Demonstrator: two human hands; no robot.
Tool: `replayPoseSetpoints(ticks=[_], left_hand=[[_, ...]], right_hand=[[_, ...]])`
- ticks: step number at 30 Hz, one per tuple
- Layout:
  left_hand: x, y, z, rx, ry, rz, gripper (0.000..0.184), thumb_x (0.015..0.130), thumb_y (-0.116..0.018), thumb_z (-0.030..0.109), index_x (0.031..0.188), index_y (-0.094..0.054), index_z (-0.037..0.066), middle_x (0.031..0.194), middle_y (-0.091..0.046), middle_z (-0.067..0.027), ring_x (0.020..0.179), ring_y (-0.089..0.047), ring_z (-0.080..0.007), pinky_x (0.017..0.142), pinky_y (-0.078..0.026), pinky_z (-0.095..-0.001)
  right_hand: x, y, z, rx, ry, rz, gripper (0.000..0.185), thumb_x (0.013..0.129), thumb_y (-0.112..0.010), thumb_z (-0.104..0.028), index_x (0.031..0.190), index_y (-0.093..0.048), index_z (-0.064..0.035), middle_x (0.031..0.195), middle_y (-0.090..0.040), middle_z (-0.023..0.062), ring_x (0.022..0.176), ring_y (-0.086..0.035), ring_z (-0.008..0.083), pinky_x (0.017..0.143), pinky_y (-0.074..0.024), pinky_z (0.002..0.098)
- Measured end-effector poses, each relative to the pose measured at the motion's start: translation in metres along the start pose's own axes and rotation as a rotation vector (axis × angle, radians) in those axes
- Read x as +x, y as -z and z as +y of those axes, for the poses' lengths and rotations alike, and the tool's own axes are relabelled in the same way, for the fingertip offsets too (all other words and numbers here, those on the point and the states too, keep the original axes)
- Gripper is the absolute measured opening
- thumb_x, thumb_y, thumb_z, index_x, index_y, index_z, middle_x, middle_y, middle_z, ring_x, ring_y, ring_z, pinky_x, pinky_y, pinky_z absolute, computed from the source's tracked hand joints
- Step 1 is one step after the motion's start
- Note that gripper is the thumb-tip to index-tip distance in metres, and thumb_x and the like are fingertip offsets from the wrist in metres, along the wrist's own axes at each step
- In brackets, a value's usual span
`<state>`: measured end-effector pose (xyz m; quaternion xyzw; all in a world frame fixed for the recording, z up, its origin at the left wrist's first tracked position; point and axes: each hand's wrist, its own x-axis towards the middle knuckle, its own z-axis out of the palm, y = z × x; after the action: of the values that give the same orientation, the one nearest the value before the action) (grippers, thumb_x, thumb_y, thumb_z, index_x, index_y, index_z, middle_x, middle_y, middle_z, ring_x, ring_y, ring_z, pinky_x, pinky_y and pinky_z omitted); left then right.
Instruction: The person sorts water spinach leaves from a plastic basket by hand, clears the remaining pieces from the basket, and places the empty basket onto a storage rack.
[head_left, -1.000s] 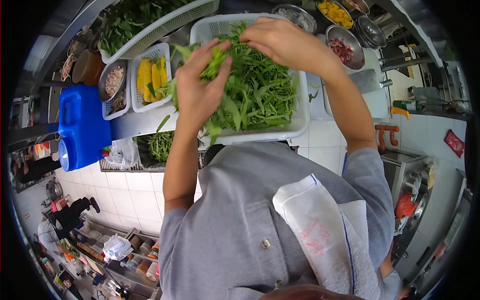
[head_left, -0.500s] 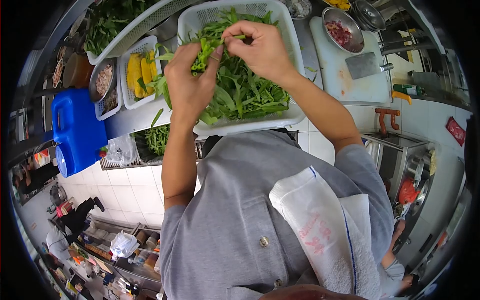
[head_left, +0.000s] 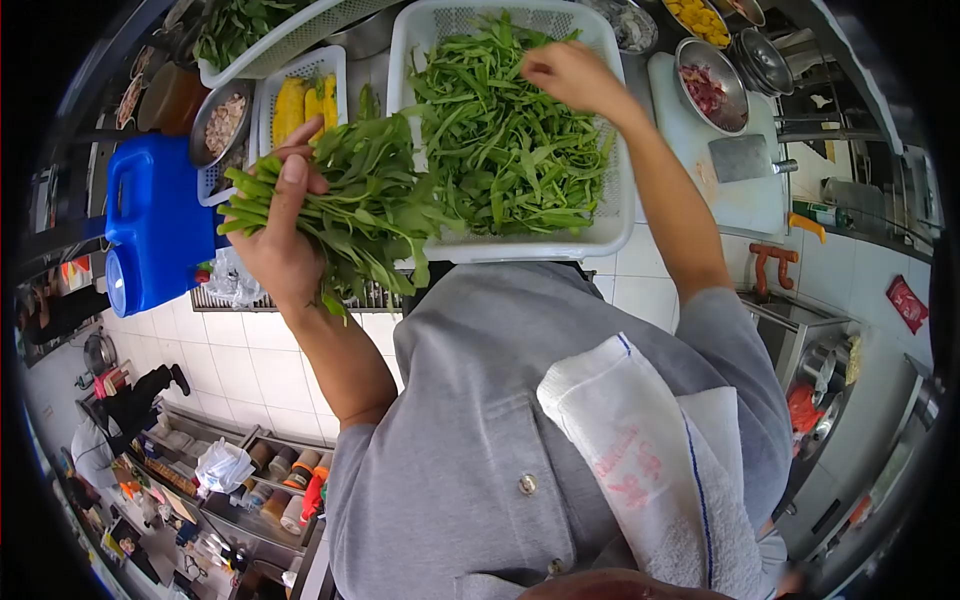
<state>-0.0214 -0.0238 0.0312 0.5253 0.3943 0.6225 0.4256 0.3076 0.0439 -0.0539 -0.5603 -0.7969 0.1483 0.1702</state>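
My left hand (head_left: 285,225) is wrapped round a bunch of leafy greens (head_left: 375,190), its cut stems pointing left and its leaves hanging to the right. Loose greens (head_left: 510,150) fill much of a white perforated basket (head_left: 622,215) in front of me. Over the basket's upper right part is my right hand (head_left: 572,75), its fingers curled together; whether anything is between them is too small to tell.
A small white basket with yellow vegetables (head_left: 292,108), a bowl of chopped meat (head_left: 224,124) and a blue jug (head_left: 155,220) stand at left. On the right, a cleaver (head_left: 738,158) and a bowl of red meat (head_left: 710,88) rest on a cutting board (head_left: 745,205).
My left hand has moved left and down with the bunch, away from the basket's middle. My right hand has separated from it and moved right. More of the loose greens shows.
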Motion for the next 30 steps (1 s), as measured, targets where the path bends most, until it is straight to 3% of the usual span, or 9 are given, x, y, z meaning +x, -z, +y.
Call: replayPoseSetpoints(ticks=[1, 3, 7, 9, 12, 16, 23, 29, 30], left_hand=[[-0.001, 0.001, 0.002, 0.003, -0.005, 0.000, 0.019, 0.084, -0.065, 0.009, 0.088, -0.064, -0.010, 0.071, -0.061, -0.0111, 0.094, -0.064, -0.0287, 0.088, -0.045, -0.0396], [-0.004, 0.004, 0.007, -0.026, 0.018, -0.015, 0.016, 0.084, -0.064, 0.008, 0.085, -0.064, -0.008, 0.066, -0.058, -0.0111, 0.103, -0.062, -0.0366, 0.093, -0.043, -0.0441], [-0.009, 0.009, 0.010, 0.001, -0.001, 0.005, 0.016, 0.085, -0.063, 0.008, 0.084, -0.064, -0.008, 0.069, -0.060, -0.0115, 0.100, -0.063, -0.0334, 0.094, -0.041, -0.0448], [-0.012, 0.009, 0.013, 0.136, -0.005, 0.046, 0.017, 0.085, -0.064, 0.009, 0.086, -0.066, -0.008, 0.072, -0.063, -0.0096, 0.087, -0.065, -0.0241, 0.087, -0.045, -0.0373], [-0.015, 0.009, 0.013, 0.154, 0.148, 0.042, 0.015, 0.083, -0.067, 0.009, 0.087, -0.068, -0.006, 0.077, -0.066, -0.0071, 0.074, -0.061, -0.0136, 0.075, -0.046, -0.0274], [-0.009, -0.017, -0.006, 0.123, 0.230, -0.054, 0.012, 0.081, -0.071, 0.006, 0.090, -0.070, -0.002, 0.080, -0.067, -0.0041, 0.069, -0.057, -0.0082, 0.065, -0.045, -0.0221], [0.006, -0.084, -0.025, 0.099, 0.196, -0.258, 0.021, 0.082, -0.072, 0.014, 0.095, -0.069, -0.003, 0.079, -0.068, -0.0033, 0.071, -0.057, -0.0069, 0.067, -0.046, -0.0224], [0.011, -0.099, -0.035, 0.114, 0.182, -0.206, 0.022, 0.082, -0.071, 0.015, 0.092, -0.069, -0.005, 0.077, -0.068, -0.0056, 0.069, -0.057, -0.0079, 0.066, -0.047, -0.0234], [0.011, -0.097, -0.035, 0.132, 0.209, -0.255, 0.022, 0.082, -0.071, 0.014, 0.092, -0.069, -0.005, 0.077, -0.068, -0.0054, 0.068, -0.057, -0.0078, 0.065, -0.047, -0.0236]], right_hand=[[0.016, -0.022, 0.004, 0.046, 0.077, 0.102, 0.015, 0.081, -0.057, -0.013, 0.077, -0.066, -0.0016, 0.071, -0.065, 0.0131, 0.071, -0.065, 0.0287, 0.069, -0.0508, 0.0419], [0.042, -0.034, -0.027, -0.105, -0.310, -0.264, 0.017, 0.082, -0.056, -0.013, 0.072, -0.065, -0.0021, 0.065, -0.061, 0.0136, 0.064, -0.062, 0.0290, 0.064, -0.0495, 0.0444], [0.055, -0.075, -0.026, -0.265, -0.353, -0.558, 0.019, 0.083, -0.057, -0.012, 0.069, -0.064, -0.0025, 0.060, -0.056, 0.0113, 0.057, -0.056, 0.0276, 0.059, -0.0469, 0.0450], [0.050, -0.072, -0.012, -0.211, -0.359, -0.468, 0.020, 0.083, -0.061, -0.014, 0.066, -0.061, -0.0016, 0.058, -0.054, 0.0082, 0.053, -0.053, 0.0232, 0.057, -0.0454, 0.0401], [0.019, -0.025, -0.010, 0.347, -0.252, -0.194, 0.017, 0.081, -0.067, -0.017, 0.076, -0.068, -0.0008, 0.060, -0.057, 0.0059, 0.054, -0.052, 0.0147, 0.054, -0.0420, 0.0335], [-0.006, 0.034, -0.041, 0.636, -0.205, -0.008, 0.019, 0.083, -0.069, -0.020, 0.087, -0.072, -0.0016, 0.066, -0.062, 0.0016, 0.059, -0.052, 0.0084, 0.057, -0.0411, 0.0284], [-0.029, 0.054, -0.078, 0.670, -0.114, -0.062, 0.017, 0.087, -0.064, -0.014, 0.091, -0.070, 0.0017, 0.075, -0.065, -0.0022, 0.068, -0.053, 0.0041, 0.061, -0.0410, 0.0215], [-0.044, 0.054, -0.113, 0.298, -0.050, -0.074, 0.014, 0.081, -0.067, -0.015, 0.083, -0.067, -0.0011, 0.070, -0.062, 0.0119, 0.060, -0.057, 0.0209, 0.054, -0.0433, 0.0288], [-0.045, 0.055, -0.111, 0.267, 0.051, 0.126, 0.016, 0.081, -0.065, -0.018, 0.083, -0.067, -0.0021, 0.072, -0.062, 0.0117, 0.062, -0.058, 0.0269, 0.058, -0.0451, 0.0348]])
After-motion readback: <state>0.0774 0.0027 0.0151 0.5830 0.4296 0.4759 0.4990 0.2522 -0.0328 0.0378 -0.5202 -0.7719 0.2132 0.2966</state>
